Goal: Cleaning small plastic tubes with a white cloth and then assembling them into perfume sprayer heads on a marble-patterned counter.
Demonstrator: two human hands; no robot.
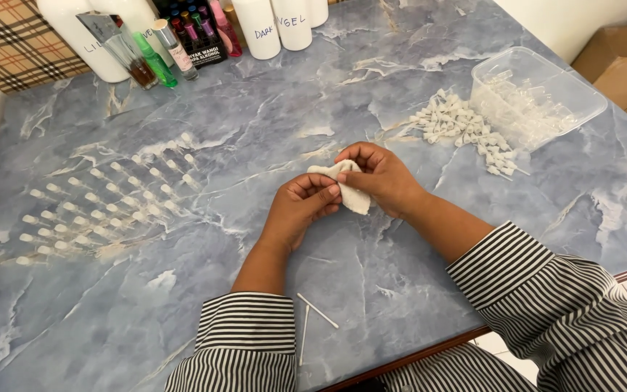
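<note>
Together, both hands meet over the middle of the blue marbled tabletop (400, 290), forearms angled in from striped sleeves. Fingers of the left hand (299, 207) curl shut, pinching the lower edge of a small white cloth (348, 190); the right hand (382, 178) arches over it, fingertips clamped on its top. Two thin white sticks (312, 316) lie near the left cuff.
</note>
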